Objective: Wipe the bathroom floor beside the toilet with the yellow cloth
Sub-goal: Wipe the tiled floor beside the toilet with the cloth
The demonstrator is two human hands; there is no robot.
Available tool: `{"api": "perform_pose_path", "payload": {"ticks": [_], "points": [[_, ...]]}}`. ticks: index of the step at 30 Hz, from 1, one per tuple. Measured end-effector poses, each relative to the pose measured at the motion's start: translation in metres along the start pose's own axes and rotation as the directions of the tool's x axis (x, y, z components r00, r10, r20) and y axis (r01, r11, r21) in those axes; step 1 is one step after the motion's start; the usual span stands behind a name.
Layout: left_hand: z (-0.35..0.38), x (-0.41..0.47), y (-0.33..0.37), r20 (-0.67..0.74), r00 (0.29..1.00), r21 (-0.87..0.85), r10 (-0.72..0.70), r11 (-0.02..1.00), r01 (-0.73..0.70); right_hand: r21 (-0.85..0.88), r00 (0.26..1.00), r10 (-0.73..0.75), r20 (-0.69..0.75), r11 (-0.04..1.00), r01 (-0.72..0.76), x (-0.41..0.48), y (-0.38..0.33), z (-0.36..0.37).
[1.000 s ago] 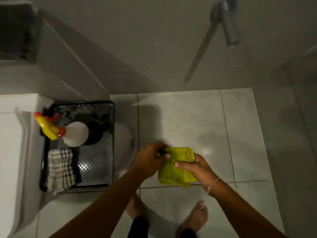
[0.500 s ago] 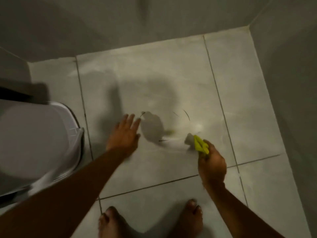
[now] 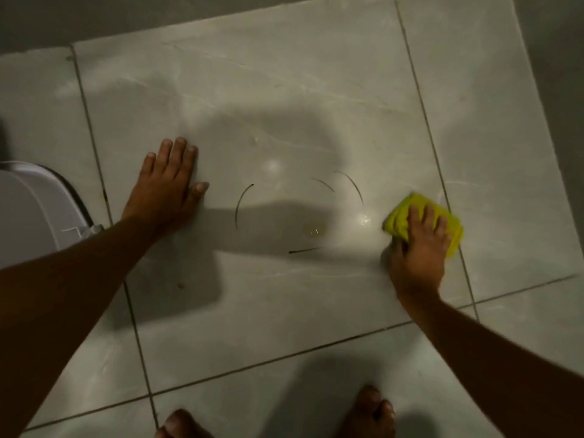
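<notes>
The folded yellow cloth (image 3: 401, 213) lies flat on the pale grey tiled floor (image 3: 284, 99), at the right edge of the big middle tile. My right hand (image 3: 420, 248) presses down on top of it with fingers spread over the fabric. My left hand (image 3: 167, 188) rests palm down on the same tile, fingers together, holding nothing. The white toilet (image 3: 28, 210) sits at the left edge, just left of my left forearm. Several thin dark curved marks (image 3: 240, 203) and small wet spots (image 3: 363, 219) show on the tile between my hands.
Grey walls rise along the top and the right side (image 3: 556, 74). Dark grout lines cross the floor. My two bare feet (image 3: 373, 412) stand at the bottom edge.
My view dropped closer to the floor. My left hand went flat onto the tile. My right hand brought the cloth down and spread over it, further to the right.
</notes>
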State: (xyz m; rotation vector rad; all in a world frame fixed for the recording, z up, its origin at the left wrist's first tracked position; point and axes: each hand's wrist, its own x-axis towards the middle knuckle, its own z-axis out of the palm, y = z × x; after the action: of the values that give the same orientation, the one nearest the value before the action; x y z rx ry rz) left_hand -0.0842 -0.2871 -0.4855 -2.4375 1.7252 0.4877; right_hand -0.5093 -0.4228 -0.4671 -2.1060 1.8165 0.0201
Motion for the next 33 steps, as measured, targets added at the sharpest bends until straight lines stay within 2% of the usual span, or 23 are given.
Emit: {"api": "perform_pose_path", "payload": {"ticks": [2,3,5,6,8,10,11,12,13,15,16,17,19,21,22,24,25,26,27,29,31,32,33], "points": [[0.005,0.004,-0.002,-0.019,1.000,0.007,0.020,1.000,-0.020,-0.018,0.996,-0.065,0.058,0.998,0.066,0.029,-0.028,0.003],[0.007,0.004,-0.003,-0.034,0.999,-0.003,0.019,1.000,-0.019,-0.050,0.974,-0.204,0.101,0.976,0.210,0.027,-0.031,0.006],[0.008,0.004,-0.003,-0.068,0.997,-0.022,0.022,1.000,-0.023,-0.123,0.860,-0.467,0.207,0.860,0.496,0.000,-0.014,0.004],[0.007,0.003,-0.002,-0.082,0.996,-0.023,0.026,0.999,-0.028,-0.136,0.832,-0.490,0.261,0.834,0.534,-0.015,0.003,-0.003],[0.002,0.004,-0.002,-0.096,0.994,-0.008,0.047,0.999,-0.048,-0.106,0.907,-0.358,0.222,0.916,0.387,-0.013,0.020,-0.015],[0.001,0.005,-0.004,-0.106,0.992,0.016,0.072,0.997,-0.070,-0.011,0.992,-0.094,0.083,0.995,0.095,0.021,-0.010,-0.010],[0.002,0.007,-0.006,-0.117,0.990,0.027,0.082,0.996,-0.079,0.027,0.998,-0.018,0.052,0.999,0.017,0.044,-0.037,-0.005],[0.003,0.007,-0.008,-0.128,0.988,0.034,0.089,0.996,-0.085,0.026,0.997,-0.054,0.063,0.998,0.053,0.059,-0.062,0.001],[0.005,0.008,-0.009,-0.137,0.986,0.039,0.096,0.995,-0.092,-0.007,0.978,-0.184,0.096,0.983,0.185,0.061,-0.079,0.008],[0.008,0.009,-0.009,-0.152,0.983,0.042,0.106,0.994,-0.101,-0.041,0.862,-0.472,0.183,0.873,0.487,0.045,-0.076,0.016],[0.008,0.009,-0.009,-0.160,0.982,0.036,0.105,0.994,-0.101,-0.042,0.829,-0.516,0.215,0.844,0.535,0.030,-0.061,0.014],[0.008,0.008,-0.009,-0.170,0.980,0.029,0.101,0.995,-0.097,-0.021,0.853,-0.473,0.221,0.872,0.489,0.020,-0.044,0.005],[0.008,0.006,-0.008,-0.192,0.977,0.024,0.094,0.996,-0.091,0.024,0.969,-0.223,0.105,0.975,0.222,0.033,-0.037,-0.006],[0.010,0.006,-0.010,-0.226,0.969,0.029,0.100,0.995,-0.096,0.039,0.999,0.048,0.001,0.998,-0.048,0.079,-0.075,-0.001],[0.012,0.007,-0.011,-0.233,0.966,0.031,0.107,0.994,-0.102,0.019,0.999,0.047,0.019,0.999,-0.048,0.097,-0.099,0.001],[0.013,0.008,-0.013,-0.233,0.966,0.029,0.114,0.993,-0.110,-0.031,0.963,-0.251,0.097,0.966,0.255,0.100,-0.124,0.011],[0.014,0.008,-0.012,-0.230,0.967,0.026,0.113,0.994,-0.110,-0.014,0.892,-0.429,0.146,0.900,0.435,0.087,-0.118,0.015],[0.014,0.006,-0.011,-0.225,0.969,0.014,0.106,0.994,-0.105,-0.001,0.827,-0.527,0.194,0.843,0.537,0.066,-0.107,0.016],[0.013,0.006,-0.012,-0.227,0.969,0.002,0.097,0.995,-0.099,0.024,0.809,-0.538,0.236,0.836,0.548,0.044,-0.092,0.010],[0.013,0.006,-0.012,-0.228,0.969,0.002,0.094,0.995,-0.096,0.057,0.905,-0.384,0.183,0.923,0.380,0.036,-0.072,-0.002],[0.014,0.007,-0.015,-0.231,0.968,0.012,0.095,0.995,-0.095,0.093,0.993,-0.107,0.044,0.990,0.103,0.076,-0.105,0.002],[0.016,0.007,-0.016,-0.233,0.968,0.019,0.095,0.995,-0.093,0.102,0.999,0.039,-0.013,0.994,-0.038,0.106,-0.133,0.009],[0.017,0.008,-0.017,-0.235,0.967,0.026,0.097,0.995,-0.094,0.100,0.996,0.090,-0.016,0.991,-0.088,0.128,-0.164,0.012]]}}
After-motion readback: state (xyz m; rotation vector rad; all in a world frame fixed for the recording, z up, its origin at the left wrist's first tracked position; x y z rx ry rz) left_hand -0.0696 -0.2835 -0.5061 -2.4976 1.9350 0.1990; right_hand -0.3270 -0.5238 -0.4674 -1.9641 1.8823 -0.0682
